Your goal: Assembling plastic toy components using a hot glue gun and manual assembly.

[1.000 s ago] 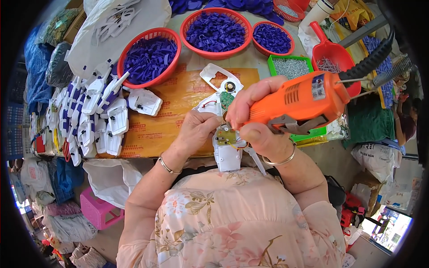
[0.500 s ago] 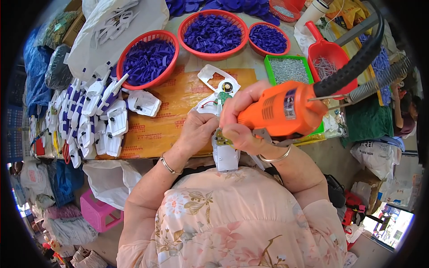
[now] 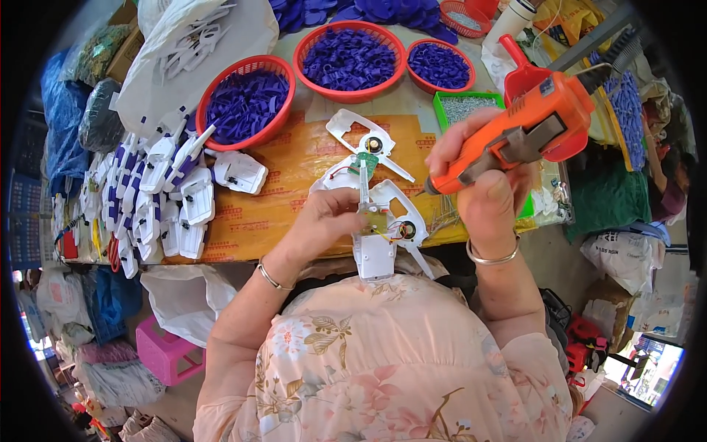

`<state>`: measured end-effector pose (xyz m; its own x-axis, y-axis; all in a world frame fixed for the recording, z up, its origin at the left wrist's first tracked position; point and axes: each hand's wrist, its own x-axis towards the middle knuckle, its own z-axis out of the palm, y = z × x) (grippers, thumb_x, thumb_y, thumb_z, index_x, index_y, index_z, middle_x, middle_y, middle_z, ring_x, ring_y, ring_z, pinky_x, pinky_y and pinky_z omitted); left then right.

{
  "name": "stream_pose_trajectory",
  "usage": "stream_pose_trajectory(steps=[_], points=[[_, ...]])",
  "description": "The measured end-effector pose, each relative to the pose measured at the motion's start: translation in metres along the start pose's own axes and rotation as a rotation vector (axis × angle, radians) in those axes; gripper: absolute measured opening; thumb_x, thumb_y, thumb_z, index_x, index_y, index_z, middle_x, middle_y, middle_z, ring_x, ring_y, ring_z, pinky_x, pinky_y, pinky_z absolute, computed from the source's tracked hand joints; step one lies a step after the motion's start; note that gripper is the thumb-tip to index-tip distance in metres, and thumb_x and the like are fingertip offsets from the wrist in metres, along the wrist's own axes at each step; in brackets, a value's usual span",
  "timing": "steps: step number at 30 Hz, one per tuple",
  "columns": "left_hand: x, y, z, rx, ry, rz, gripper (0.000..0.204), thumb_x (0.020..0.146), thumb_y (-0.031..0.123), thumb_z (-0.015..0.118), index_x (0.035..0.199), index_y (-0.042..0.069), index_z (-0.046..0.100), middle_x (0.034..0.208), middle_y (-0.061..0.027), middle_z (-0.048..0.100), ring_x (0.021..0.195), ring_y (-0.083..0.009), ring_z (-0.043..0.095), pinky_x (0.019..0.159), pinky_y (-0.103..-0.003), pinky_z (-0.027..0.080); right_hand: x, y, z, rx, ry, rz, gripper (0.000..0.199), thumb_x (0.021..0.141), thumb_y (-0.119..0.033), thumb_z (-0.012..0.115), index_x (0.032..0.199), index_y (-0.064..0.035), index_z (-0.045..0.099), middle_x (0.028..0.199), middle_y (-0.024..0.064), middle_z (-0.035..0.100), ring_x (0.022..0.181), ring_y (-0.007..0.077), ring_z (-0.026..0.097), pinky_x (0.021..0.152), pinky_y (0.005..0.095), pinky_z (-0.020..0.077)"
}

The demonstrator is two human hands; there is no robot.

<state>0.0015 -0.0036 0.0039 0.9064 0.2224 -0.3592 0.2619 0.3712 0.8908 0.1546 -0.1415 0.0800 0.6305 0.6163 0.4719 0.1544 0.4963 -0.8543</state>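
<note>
Orange plastic wraps the electric screwdriver (image 3: 519, 132) that the right hand (image 3: 486, 184) grips around its body, tip slanting down-left toward the white plastic shell (image 3: 375, 236), with its small green circuit board and thin red wires showing. The left hand (image 3: 324, 221) pinches that shell closed-fingered at its left edge, holding it just over the near edge of the orange cardboard sheet (image 3: 294, 184).

The bit looks close to the exposed wires — a slip could nick one or skid off a screw head, I judge, since the shell is steadied by one hand only.

Left of the shell lies a heap of finished white-and-blue housings (image 3: 147, 199). Beyond it stand three red round baskets (image 3: 247, 103) of dark blue parts, and to its upper right a green tray (image 3: 471, 107) of small grey screws. The cardboard carries red printed patches — flat, rectangular, under the loose white halves (image 3: 361, 136).
</note>
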Motion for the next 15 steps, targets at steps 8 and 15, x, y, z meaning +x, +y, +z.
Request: stream_pose_trajectory(steps=[8,15], points=[[-0.008,-0.001,0.008,0.040,-0.052,0.113,0.038,0.075,-0.007,0.062,0.112,-0.002,0.057,0.102,-0.0041,0.062,0.090,-0.0099,0.059,0.079,-0.026,0.049,-0.006,-0.001,-0.018,-0.077,0.073,-0.009,0.064,0.077,-0.050,0.069,0.110,0.0010,0.049,0.083,0.0109,0.058,0.067,0.0191,0.057,0.062,0.0327,0.0481],[-0.018,0.004,0.016,0.027,-0.048,0.167,0.035,0.078,-0.009,0.058,0.112,-0.004,0.056,0.103,-0.0055,0.062,0.092,-0.0099,0.059,0.081,-0.024,0.050,-0.006,-0.003,-0.019,-0.109,0.074,-0.031,0.064,0.079,-0.051,0.065,0.110,0.0015,0.048,0.082,0.0110,0.057,0.067,0.0188,0.056,0.063,0.0336,0.0480]])
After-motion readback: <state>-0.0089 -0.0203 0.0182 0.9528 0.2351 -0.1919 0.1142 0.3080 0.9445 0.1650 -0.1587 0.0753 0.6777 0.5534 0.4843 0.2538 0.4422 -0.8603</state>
